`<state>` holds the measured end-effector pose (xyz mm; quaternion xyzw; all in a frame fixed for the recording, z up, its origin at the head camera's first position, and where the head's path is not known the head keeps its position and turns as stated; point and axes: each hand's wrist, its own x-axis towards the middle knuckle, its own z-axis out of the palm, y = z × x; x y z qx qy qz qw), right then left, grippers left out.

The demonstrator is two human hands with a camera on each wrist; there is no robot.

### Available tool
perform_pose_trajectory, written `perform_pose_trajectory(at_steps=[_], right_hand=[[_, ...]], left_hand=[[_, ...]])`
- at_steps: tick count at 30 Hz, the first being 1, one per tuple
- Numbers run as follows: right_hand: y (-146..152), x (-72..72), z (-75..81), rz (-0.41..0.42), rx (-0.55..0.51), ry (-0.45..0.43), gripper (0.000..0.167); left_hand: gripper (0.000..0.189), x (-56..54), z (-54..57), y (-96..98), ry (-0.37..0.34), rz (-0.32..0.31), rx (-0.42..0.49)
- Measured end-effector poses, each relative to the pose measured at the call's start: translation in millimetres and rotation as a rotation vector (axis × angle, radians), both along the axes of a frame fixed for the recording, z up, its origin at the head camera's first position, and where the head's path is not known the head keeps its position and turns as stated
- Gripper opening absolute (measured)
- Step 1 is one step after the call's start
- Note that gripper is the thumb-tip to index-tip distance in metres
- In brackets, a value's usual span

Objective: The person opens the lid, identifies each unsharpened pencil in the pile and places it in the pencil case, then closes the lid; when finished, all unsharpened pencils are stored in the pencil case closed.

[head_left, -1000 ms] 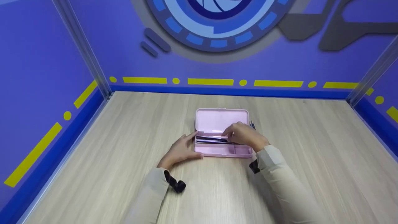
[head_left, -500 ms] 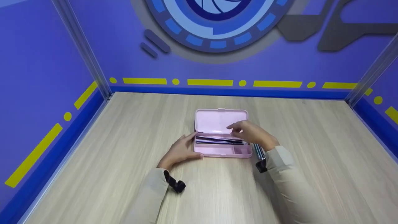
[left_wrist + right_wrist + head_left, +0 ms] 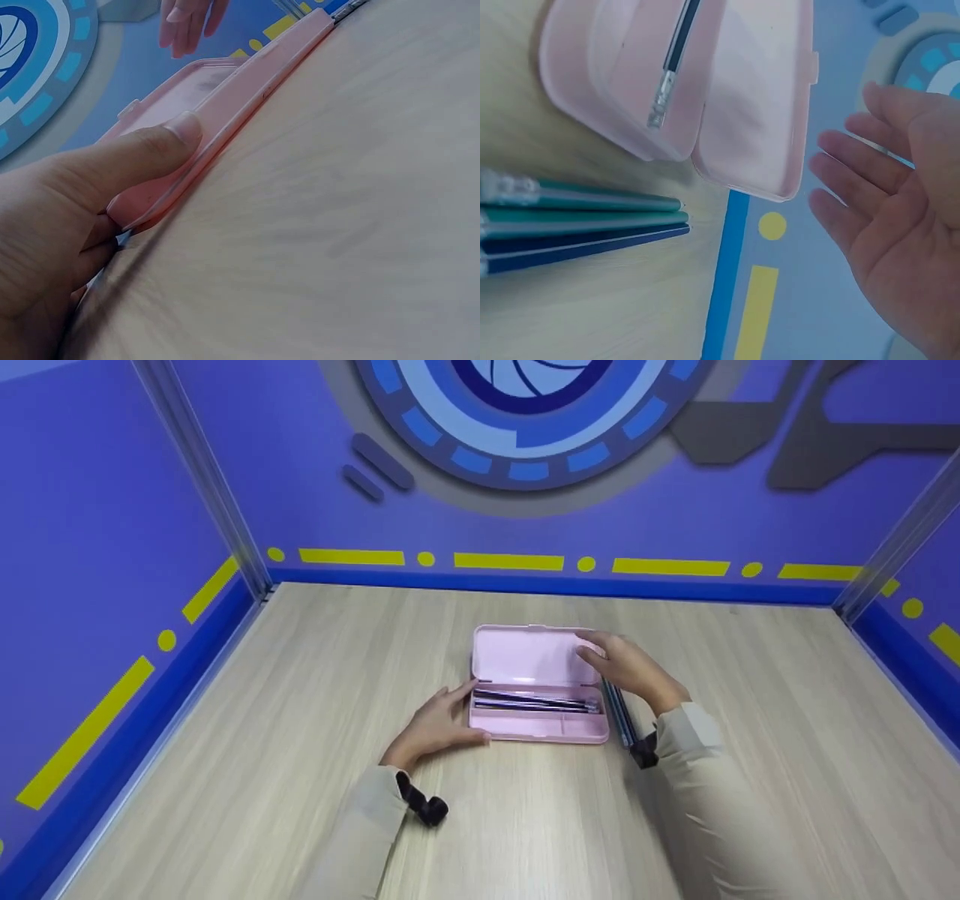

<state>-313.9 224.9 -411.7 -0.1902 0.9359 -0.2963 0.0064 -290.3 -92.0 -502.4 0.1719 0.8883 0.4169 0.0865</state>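
Note:
An open pink pencil case lies on the table, its lid tipped back. Several dark pencils lie lengthwise in its rear compartment; the front compartments show bare pink plastic. My left hand holds the case's left end. In the left wrist view its thumb presses the front wall, and the other fingers are partly hidden behind the end. Over the lid's right side my right hand hovers with fingers extended, holding nothing. Beneath its wrist, right of the case, lie green and blue pencils.
The wooden table is bounded by blue printed panels at the back and both sides. Metal corner posts stand where the panels meet. Each forearm wears a black wrist mount.
My right hand has lifted out of the rear compartment and moved right and back, its fingers straightening. The pencil ends it covered now show. My left hand has stayed put.

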Motion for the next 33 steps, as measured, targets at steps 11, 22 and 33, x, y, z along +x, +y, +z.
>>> perform_pose_trajectory(at_steps=[11,22,33], right_hand=[[-15.0,-12.7,-4.8,-0.042,0.122,-0.090,0.063],[-24.8,-17.2,-8.2,-0.015,0.168,-0.079,0.062],[-27.7,-2.6,1.0,-0.050,0.126,0.048,0.057]], left_hand=[[0.102,1.5,-2.2,0.8,-0.013,-0.015,0.009],[0.101,-1.4,-1.1,-0.9,0.006,-0.003,-0.014],[0.105,-0.6,-1.3,-1.2,0.017,-0.001,-0.034]])
